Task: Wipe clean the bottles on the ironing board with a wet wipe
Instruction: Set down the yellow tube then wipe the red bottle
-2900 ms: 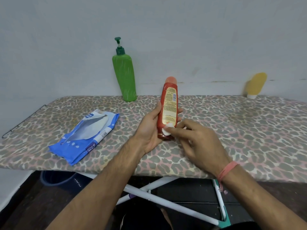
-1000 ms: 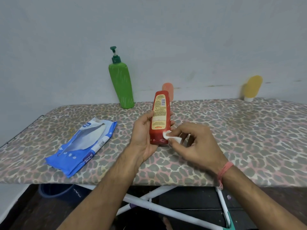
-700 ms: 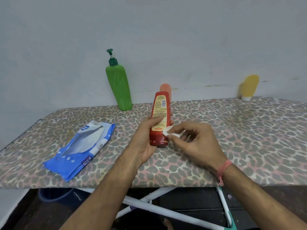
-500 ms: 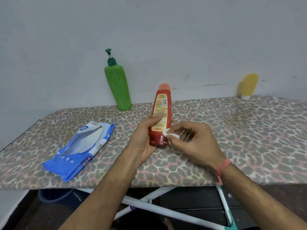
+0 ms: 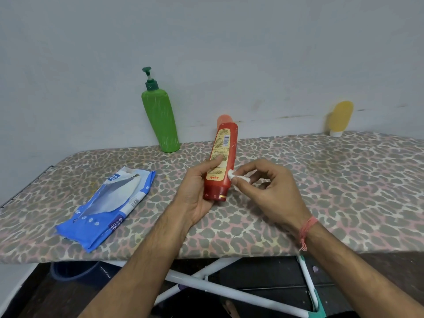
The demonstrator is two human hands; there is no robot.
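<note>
Against right fingers (image 5: 241,177), red bottle (image 5: 221,161) (wet wipe (image 5: 237,177) between).

Both forearms are bare from the lower frame edge to the wrists; no sleeve is visible on either arm. The left hand (image 5: 195,191) carries no ring, watch or band. The right hand (image 5: 270,191) likewise shows no ring. The right wrist bears a thin pink-red thread bracelet (image 5: 308,227), wound in several strands, with a short frayed tail hanging from its lower side. Fingernails appear short and unpainted.
</note>
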